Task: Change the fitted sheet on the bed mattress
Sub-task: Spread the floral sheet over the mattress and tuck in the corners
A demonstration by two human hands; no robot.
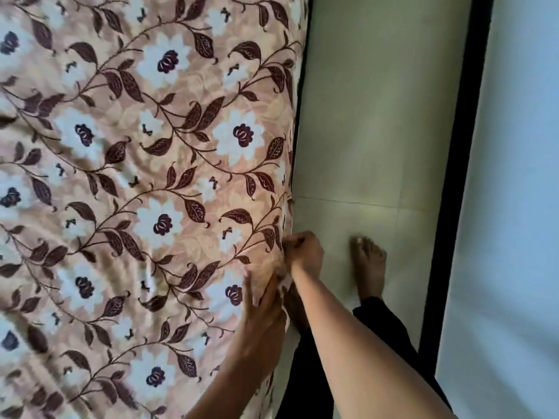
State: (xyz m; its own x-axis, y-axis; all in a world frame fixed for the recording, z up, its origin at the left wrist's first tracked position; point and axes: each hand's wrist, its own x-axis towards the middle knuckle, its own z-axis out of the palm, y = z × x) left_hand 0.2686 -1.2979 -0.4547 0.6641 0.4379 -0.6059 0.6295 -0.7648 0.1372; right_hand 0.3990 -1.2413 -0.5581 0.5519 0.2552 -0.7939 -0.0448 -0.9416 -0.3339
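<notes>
A floral fitted sheet (pixel 145 182), tan with white flowers and dark brown leaves, covers the mattress and fills the left of the view. My left hand (pixel 263 309) lies flat on the sheet near the bed's right edge, fingers straight. My right hand (pixel 302 252) is curled at that edge, gripping the sheet's side where it drops over the mattress. Below the edge the sheet is hidden.
A pale tiled floor (pixel 378 131) runs along the bed's right side. My bare foot (pixel 369 267) stands on it beside the bed. A dark vertical frame (pixel 459 176) and a light panel (pixel 508 237) bound the floor strip on the right.
</notes>
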